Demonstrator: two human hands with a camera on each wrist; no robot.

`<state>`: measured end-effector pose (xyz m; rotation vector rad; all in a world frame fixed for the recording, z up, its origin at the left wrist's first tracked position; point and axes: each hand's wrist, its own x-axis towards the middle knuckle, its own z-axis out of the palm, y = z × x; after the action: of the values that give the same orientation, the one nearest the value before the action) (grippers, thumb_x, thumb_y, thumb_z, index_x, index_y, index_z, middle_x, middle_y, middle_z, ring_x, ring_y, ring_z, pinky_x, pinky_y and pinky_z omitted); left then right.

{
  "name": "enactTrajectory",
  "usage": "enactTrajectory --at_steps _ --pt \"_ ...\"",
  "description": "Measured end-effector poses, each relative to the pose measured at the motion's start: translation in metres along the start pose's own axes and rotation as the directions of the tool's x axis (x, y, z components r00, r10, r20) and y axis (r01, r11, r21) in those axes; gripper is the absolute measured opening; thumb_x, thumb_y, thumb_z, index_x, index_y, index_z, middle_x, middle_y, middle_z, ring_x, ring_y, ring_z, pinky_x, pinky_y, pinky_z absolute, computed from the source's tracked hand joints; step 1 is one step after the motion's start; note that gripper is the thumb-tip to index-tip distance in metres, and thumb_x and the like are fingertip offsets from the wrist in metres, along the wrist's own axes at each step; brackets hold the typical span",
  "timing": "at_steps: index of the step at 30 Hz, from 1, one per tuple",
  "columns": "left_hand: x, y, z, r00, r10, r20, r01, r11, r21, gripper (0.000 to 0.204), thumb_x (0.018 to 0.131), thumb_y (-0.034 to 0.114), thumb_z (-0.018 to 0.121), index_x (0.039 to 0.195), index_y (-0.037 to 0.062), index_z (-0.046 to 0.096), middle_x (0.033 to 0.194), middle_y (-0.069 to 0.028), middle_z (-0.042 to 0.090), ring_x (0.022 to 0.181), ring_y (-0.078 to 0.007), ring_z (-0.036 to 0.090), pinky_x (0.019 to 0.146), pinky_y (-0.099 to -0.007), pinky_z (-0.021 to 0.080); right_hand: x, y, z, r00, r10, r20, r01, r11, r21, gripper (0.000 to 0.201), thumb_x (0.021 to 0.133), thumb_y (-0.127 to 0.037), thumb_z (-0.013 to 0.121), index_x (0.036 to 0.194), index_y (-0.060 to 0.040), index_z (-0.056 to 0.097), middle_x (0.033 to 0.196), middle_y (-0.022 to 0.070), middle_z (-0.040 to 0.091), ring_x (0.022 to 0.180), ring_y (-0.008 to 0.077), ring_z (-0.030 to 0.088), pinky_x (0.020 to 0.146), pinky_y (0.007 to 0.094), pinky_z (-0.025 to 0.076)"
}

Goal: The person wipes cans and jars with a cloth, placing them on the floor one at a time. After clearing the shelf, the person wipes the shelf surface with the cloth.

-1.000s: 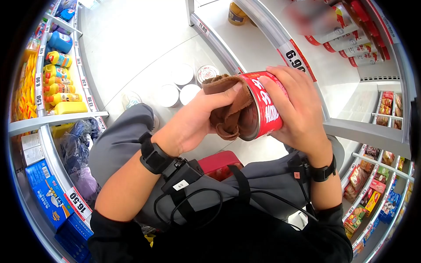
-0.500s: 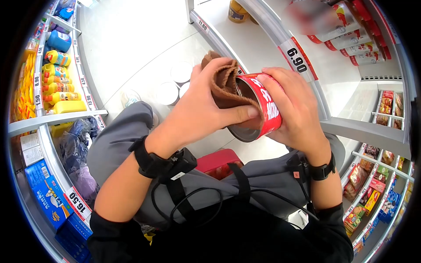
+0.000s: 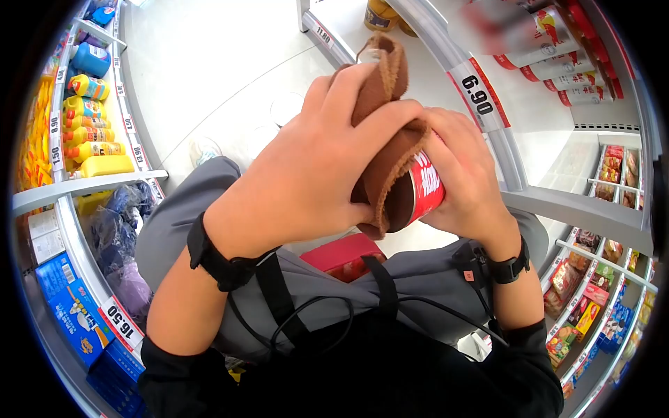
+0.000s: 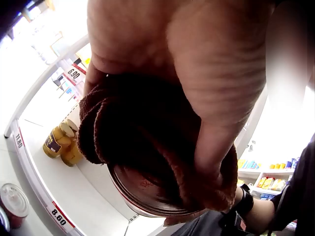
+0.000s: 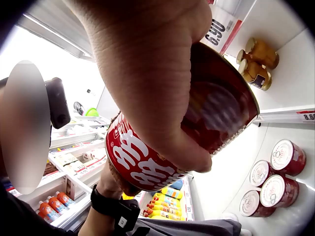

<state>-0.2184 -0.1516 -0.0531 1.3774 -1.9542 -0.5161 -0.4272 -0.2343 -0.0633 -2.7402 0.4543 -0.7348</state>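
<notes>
The red can (image 3: 425, 187) sits at the centre of the head view, lying on its side between both hands, above the person's grey-trousered lap. The brown cloth (image 3: 387, 132) covers most of it there, so only a strip of red label with white lettering shows at the right of the cloth. To the upper right of that frame a white shelf edge carries a 6.90 price tag (image 3: 478, 95), and rows of red-and-white cans (image 3: 557, 66) lie on the shelf beyond it. In the upper middle, amber jars (image 3: 382, 14) stand on a lower white shelf. Along the left edge, yellow bottles (image 3: 94, 132) line a shelf, with blue boxes (image 3: 73, 313) in the lower left and a 16.50 tag just beside them. More red cans with pale lids (image 5: 275, 179) stand together in the lower right of the right wrist view. The left hand (image 3: 306, 174) spreads over the cloth, fingers and thumb curled round it and pressing it onto the can's end. The right hand (image 3: 463, 174) wraps round the can's body from the far side, gripping it firmly. In the left wrist view the can's shiny metal end shows below the bunched cloth, its rim bright. In the right wrist view the label reads as large white characters on red, and the other metal end faces the shelf.
</notes>
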Motion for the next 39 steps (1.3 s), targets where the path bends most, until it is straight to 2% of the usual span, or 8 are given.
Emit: enactTrajectory --at_steps 8,15,16,19,21,27,33,39 --pt "0.001 -0.009 0.005 0.978 0.207 -0.03 -0.19 0.939 0.286 0.078 0.058 -0.001 0.085 0.127 0.0218 0.056 0.136 -0.0149 0.04 0.123 -0.0372 0.046 0.096 -0.0416 0.05 -0.003 0.003 -0.003 1.0 -0.003 0.0 0.003 1.0 -0.031 0.066 0.053 -0.008 0.08 0.115 0.0 0.057 0.118 0.0175 0.058 0.106 0.0363 0.058 0.089 0.0457 0.045" --pt "0.002 -0.03 -0.015 0.967 -0.025 -0.255 0.032 0.999 0.023 0.06 0.068 -0.012 0.073 0.122 0.0067 0.056 0.123 -0.0123 0.052 0.119 -0.026 0.054 0.098 -0.0327 0.048 -0.009 0.01 -0.008 0.99 0.075 -0.12 -0.07 0.997 0.038 0.085 0.054 -0.02 0.089 0.128 -0.0027 0.051 0.121 0.0185 0.058 0.107 0.0383 0.058 0.092 0.0456 0.046" --pt "0.001 -0.032 -0.014 0.937 -0.169 -0.305 0.115 0.975 -0.189 0.059 0.068 -0.009 0.074 0.122 0.0065 0.056 0.121 -0.0127 0.055 0.115 -0.0262 0.057 0.096 -0.0334 0.049 -0.01 0.011 -0.009 0.989 0.075 -0.128 -0.072 0.997 0.023 0.091 0.055 -0.019 0.09 0.133 -0.001 0.047 0.126 0.0205 0.056 0.112 0.0384 0.057 0.096 0.0447 0.045" --pt "0.004 -0.021 -0.021 0.848 -0.447 -0.285 0.226 0.792 -0.568 0.045 0.08 0.008 0.076 0.12 0.0028 0.056 0.113 -0.0091 0.062 0.103 -0.019 0.064 0.086 -0.0297 0.054 -0.011 0.011 -0.011 0.983 0.08 -0.165 -0.084 0.996 -0.014 0.097 0.056 -0.016 0.091 0.138 0.0017 0.042 0.132 0.0233 0.054 0.118 0.0378 0.056 0.101 0.0432 0.044" --pt "0.004 -0.018 -0.025 0.761 -0.646 -0.064 0.278 0.413 -0.867 0.036 0.092 0.022 0.066 0.122 0.0044 0.056 0.106 -0.0052 0.064 0.095 -0.014 0.062 0.086 -0.0272 0.049 -0.01 0.009 -0.009 0.978 0.082 -0.192 -0.09 0.995 -0.035 0.098 0.057 -0.015 0.091 0.139 0.0027 0.04 0.132 0.0241 0.053 0.119 0.0372 0.056 0.101 0.0427 0.045" --pt "0.001 -0.017 -0.017 0.771 -0.621 0.142 0.348 0.224 -0.91 0.039 0.098 0.032 0.057 0.126 0.0058 0.054 0.115 -0.0038 0.062 0.102 -0.0131 0.06 0.086 -0.0281 0.048 -0.009 0.008 -0.003 0.922 0.082 -0.377 -0.095 0.995 -0.015 0.09 0.054 -0.021 0.093 0.13 0.0012 0.05 0.125 0.0221 0.059 0.111 0.0378 0.06 0.093 0.044 0.048" --pt "0.001 -0.017 -0.005 0.724 -0.627 0.287 0.338 -0.04 -0.94 0.038 0.1 0.037 0.052 0.126 0.01 0.056 0.116 -0.0022 0.064 0.098 -0.0129 0.062 0.076 -0.0297 0.051 -0.01 0.007 -0.008 0.957 0.112 -0.267 -0.124 0.992 -0.03 0.101 0.057 -0.011 0.092 0.14 0.0057 0.036 0.133 0.0234 0.052 0.114 0.0305 0.061 0.1 0.0373 0.047" --pt "0.004 -0.006 -0.002 0.763 -0.577 0.292 0.331 -0.04 -0.943 0.039 0.098 0.036 0.058 0.126 0.0098 0.055 0.114 0.0009 0.063 0.102 -0.013 0.061 0.091 -0.0306 0.047 -0.007 0.009 -0.001 0.926 0.086 -0.367 -0.106 0.994 -0.036 0.089 0.054 -0.02 0.091 0.13 0.0 0.05 0.126 0.0221 0.058 0.109 0.0382 0.06 0.092 0.0444 0.049"
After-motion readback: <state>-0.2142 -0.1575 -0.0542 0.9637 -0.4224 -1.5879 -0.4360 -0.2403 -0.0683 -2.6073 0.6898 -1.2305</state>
